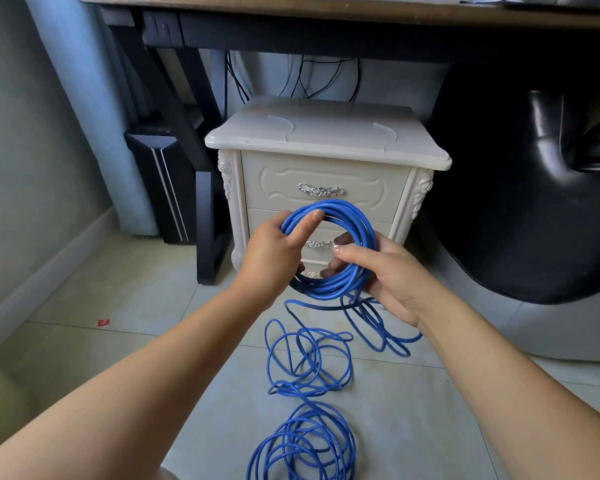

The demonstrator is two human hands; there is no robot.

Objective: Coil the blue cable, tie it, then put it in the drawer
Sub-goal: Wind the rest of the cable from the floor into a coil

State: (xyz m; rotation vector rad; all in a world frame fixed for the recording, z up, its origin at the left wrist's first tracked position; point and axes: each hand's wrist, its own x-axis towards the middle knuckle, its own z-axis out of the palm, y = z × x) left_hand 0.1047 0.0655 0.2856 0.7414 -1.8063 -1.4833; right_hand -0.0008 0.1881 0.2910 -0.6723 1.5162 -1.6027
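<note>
Blue cable (pixel 340 206), one length of it, is partly wound into a single round coil held up in front of a cream cabinet (pixel 326 140). The rest trails down to the floor (pixel 118 341) and lies there in two loose heaps, a tangled one (pixel 309 358) just below the hands and a rounder one (pixel 302 445) nearer the person.

Two bare hands are on the coil. The left hand (pixel 274 251) takes its left side, the grip closed round the strands with the thumb laid along the top. The right hand (pixel 395 275) takes the right side, its grip pinching the bundle between thumb and fingers.

The cabinet shows three metal handles: one (pixel 321 190) on the top drawer (pixel 326 174), a second (pixel 319 243) seen through the ring of the coil, and a third (pixel 314 274) only glimpsed at the coil's lower edge. Every drawer front I can see is pushed in flush. The coil and both hands hang between the person and the lower fronts, hiding much of them.

Around it: a wooden desk (pixel 326 8) on black legs overhead, several black wires (pixel 305 74) hanging behind the cabinet, one black computer tower (pixel 167 188) to the left, a bulky black seat (pixel 534 202) to the right, and one small red scrap (pixel 103 322) on the tiles.
</note>
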